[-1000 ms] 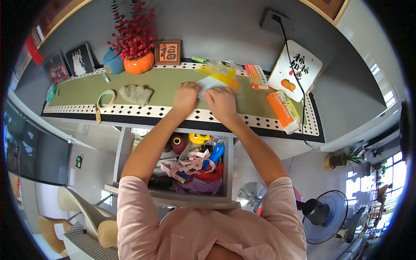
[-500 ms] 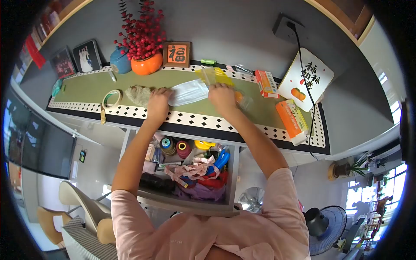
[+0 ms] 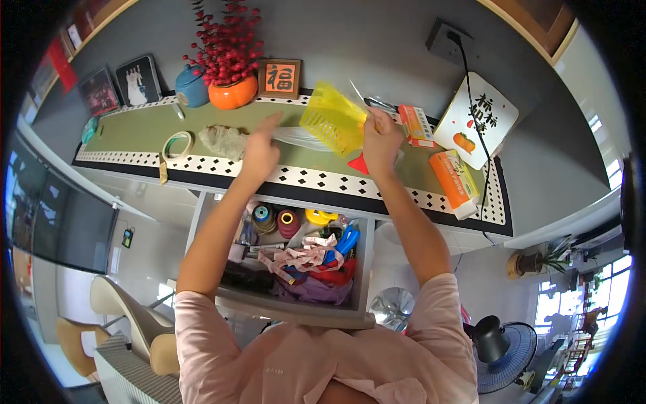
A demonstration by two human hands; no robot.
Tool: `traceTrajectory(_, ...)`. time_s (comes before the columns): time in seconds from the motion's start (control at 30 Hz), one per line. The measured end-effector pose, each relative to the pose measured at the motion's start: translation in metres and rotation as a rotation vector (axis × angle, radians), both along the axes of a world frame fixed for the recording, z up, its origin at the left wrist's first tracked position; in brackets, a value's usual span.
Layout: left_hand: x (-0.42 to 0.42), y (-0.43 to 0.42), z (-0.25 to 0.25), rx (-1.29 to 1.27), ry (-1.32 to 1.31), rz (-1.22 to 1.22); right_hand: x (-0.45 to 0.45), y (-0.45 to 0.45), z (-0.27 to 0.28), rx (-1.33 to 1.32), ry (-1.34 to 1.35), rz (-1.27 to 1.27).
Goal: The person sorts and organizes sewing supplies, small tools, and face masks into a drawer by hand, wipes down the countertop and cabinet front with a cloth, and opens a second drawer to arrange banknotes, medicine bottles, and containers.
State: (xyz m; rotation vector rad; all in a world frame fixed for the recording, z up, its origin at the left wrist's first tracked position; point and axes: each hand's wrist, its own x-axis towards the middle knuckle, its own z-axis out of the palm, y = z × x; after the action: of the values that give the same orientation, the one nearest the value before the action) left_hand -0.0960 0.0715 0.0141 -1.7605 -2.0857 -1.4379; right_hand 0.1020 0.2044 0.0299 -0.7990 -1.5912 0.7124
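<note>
My right hand (image 3: pixel 383 138) grips a yellow see-through plastic piece with rows of slots (image 3: pixel 334 121), raised and tilted above the table mat. A thin white stick (image 3: pixel 356 91) juts up beside it, and a red piece (image 3: pixel 359 163) shows below. On the mat lies a white face mask (image 3: pixel 296 137), its right part hidden behind the yellow plastic. My left hand (image 3: pixel 261 151) is at the mask's left end with its fingers stretched out; whether it touches the mask is unclear. Left of that hand sits a fuzzy grey-green clump (image 3: pixel 224 141).
A tape roll (image 3: pixel 178 146) lies left, and two orange boxes (image 3: pixel 416 126) (image 3: pixel 454 182) lie right. An orange vase (image 3: pixel 232 93) and a framed sign (image 3: pixel 279 79) stand behind. The open drawer (image 3: pixel 303 313) below holds thread spools and a measuring tape. A black cord (image 3: pixel 474 121) hangs at right.
My right hand has left the mask, moved right and lifted the yellow plastic off the mat. The left hand has risen slightly with its fingers straighter. The mask looks narrower and partly covered.
</note>
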Motion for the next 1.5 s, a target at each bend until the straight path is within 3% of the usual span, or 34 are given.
traceTrajectory(0.07, 0.011, 0.003, 0.0, -0.001, -0.04, -0.036, -0.005, -0.005, -0.003, -0.173, 0.122, 0.104)
traceTrajectory(0.17, 0.011, 0.012, -0.006, -0.009, -0.745, -0.237, -0.009, -0.013, -0.012, -0.374, 0.256, 0.231)
traceTrajectory(0.23, 0.014, 0.008, 0.0, -0.051, -0.852, -0.264, -0.006, -0.019, -0.012, -0.461, 0.29, 0.285)
traceTrajectory(0.3, 0.011, 0.003, 0.002, -0.236, -0.845, -0.219, -0.006, -0.016, -0.024, -0.384, 0.295, 0.226)
traceTrajectory(0.43, 0.019, -0.013, 0.006, -0.148, -1.036, -0.03, 0.002, -0.002, -0.037, -0.216, 0.154, 0.081)
traceTrajectory(0.53, 0.021, -0.022, 0.0, -0.114, -1.175, 0.004, 0.007, -0.025, -0.027, -0.17, 0.136, 0.205)
traceTrajectory(0.63, 0.02, -0.029, -0.012, -0.143, -1.154, -0.019, 0.007, -0.032, -0.032, 0.216, -0.099, 0.137)
traceTrajectory(0.73, 0.016, -0.034, -0.023, -0.135, -1.163, -0.059, 0.015, -0.018, -0.039, 0.313, -0.162, -0.032)
traceTrajectory(0.93, 0.022, -0.04, -0.023, -0.004, -1.188, 0.056, 0.019, -0.03, -0.018, 0.717, -0.664, -0.37)
traceTrajectory(1.03, 0.017, -0.047, -0.025, 0.111, -1.201, 0.06, -0.003, -0.045, -0.026, 0.513, -0.457, 0.099)
traceTrajectory(1.13, 0.004, -0.065, -0.021, 0.177, -1.172, 0.136, -0.038, -0.058, -0.043, -0.368, -0.223, 0.569)
traceTrajectory(1.17, -0.006, -0.069, -0.017, 0.191, -1.168, 0.141, -0.048, -0.061, -0.043, -0.435, -0.154, 0.605)
traceTrajectory(1.27, -0.07, -0.079, -0.047, 0.25, -0.815, 0.31, -0.086, -0.081, -0.031, -0.588, 0.017, 0.679)
traceTrajectory(1.33, -0.099, -0.105, -0.039, 0.236, -0.514, 0.37, -0.12, -0.096, -0.021, -0.555, 0.087, 0.654)
traceTrajectory(1.43, -0.136, -0.142, -0.029, -0.039, 0.488, 0.709, -0.174, -0.115, -0.019, -0.532, 0.086, 0.633)
traceTrajectory(1.47, -0.146, -0.15, -0.037, -0.223, 0.528, 0.675, -0.193, -0.12, -0.02, -0.526, 0.069, 0.636)
traceTrajectory(1.5, -0.157, -0.157, -0.041, -0.247, 0.487, 0.633, -0.211, -0.124, -0.02, -0.534, 0.079, 0.624)
